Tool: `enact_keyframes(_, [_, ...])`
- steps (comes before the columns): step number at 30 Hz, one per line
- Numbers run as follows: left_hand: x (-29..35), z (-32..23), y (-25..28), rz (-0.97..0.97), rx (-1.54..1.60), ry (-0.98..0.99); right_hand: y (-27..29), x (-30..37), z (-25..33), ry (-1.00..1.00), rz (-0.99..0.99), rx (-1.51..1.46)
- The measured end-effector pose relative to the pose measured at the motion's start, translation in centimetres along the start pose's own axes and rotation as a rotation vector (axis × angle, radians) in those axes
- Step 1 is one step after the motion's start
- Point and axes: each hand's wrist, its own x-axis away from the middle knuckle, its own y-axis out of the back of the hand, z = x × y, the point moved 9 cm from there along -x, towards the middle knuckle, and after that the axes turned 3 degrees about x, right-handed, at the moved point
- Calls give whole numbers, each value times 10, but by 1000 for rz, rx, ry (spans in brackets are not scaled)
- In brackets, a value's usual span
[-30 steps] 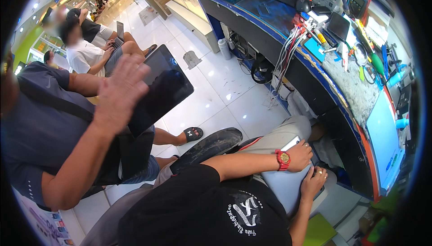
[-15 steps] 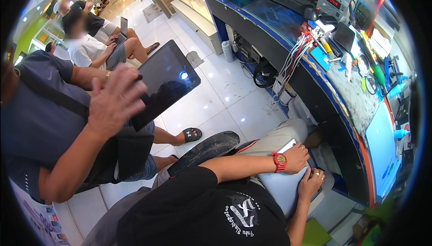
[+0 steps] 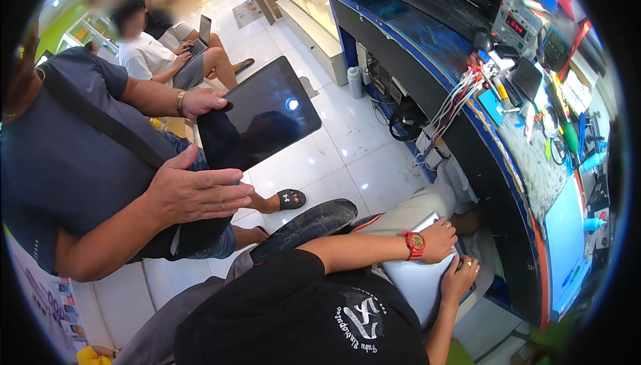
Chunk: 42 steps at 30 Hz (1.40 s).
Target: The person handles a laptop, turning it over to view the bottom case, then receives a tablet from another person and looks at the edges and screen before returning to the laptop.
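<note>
A flat silver tablet-like device [image 3: 415, 283] lies across my lap. My left hand [image 3: 439, 241], with a red watch [image 3: 414, 245] on its wrist, rests on its far part with the fingers curled down. Just beyond that wrist shows a pale slim edge [image 3: 427, 221]; I cannot tell whether it belongs to the same device. My right hand [image 3: 460, 278] wears a ring and bends round the device's right edge, close to the left hand. A standing person holds a large black tablet [image 3: 267, 121] in one hand; this person's other hand [image 3: 193, 195] is spread below it.
To the right a curved workbench [image 3: 527, 158] carries cables, tools, a power supply [image 3: 513, 23] and a blue mat [image 3: 566, 238]. A white bottle [image 3: 354, 82] stands on the floor by its base. Two seated people are behind, one with a laptop [image 3: 202, 37].
The other person's blurred hand has dropped from in front of the black tablet to below it. The view has shifted slightly. My hands keep their place on the device.
</note>
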Motion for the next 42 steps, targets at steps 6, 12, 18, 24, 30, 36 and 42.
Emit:
enact_keyframes(6, [9, 11, 6, -39, -6, 16, -7, -5, 9, 22, 11, -5])
enact_keyframes(12, [16, 19, 13, -79, -18, 34, -10, -10, 21, 64, 12, -10])
enact_keyframes(18, [23, 28, 20, -89, -15, 67, -12, -15, 34, 90, 23, -7])
enact_keyframes(24, [30, 36, 25, -121, -52, 79, -14, -20, 47, 131, 16, -14])
enact_keyframes(30, [36, 43, 35, -126, -9, 106, -16, -25, 58, 157, 19, -35])
enact_keyframes(36, [44, 52, 37, -144, -23, 124, -24, -28, 66, 182, 34, -20])
enact_keyframes(42, [48, 58, 41, -133, -24, 126, -23, -32, 80, 179, 40, -34])
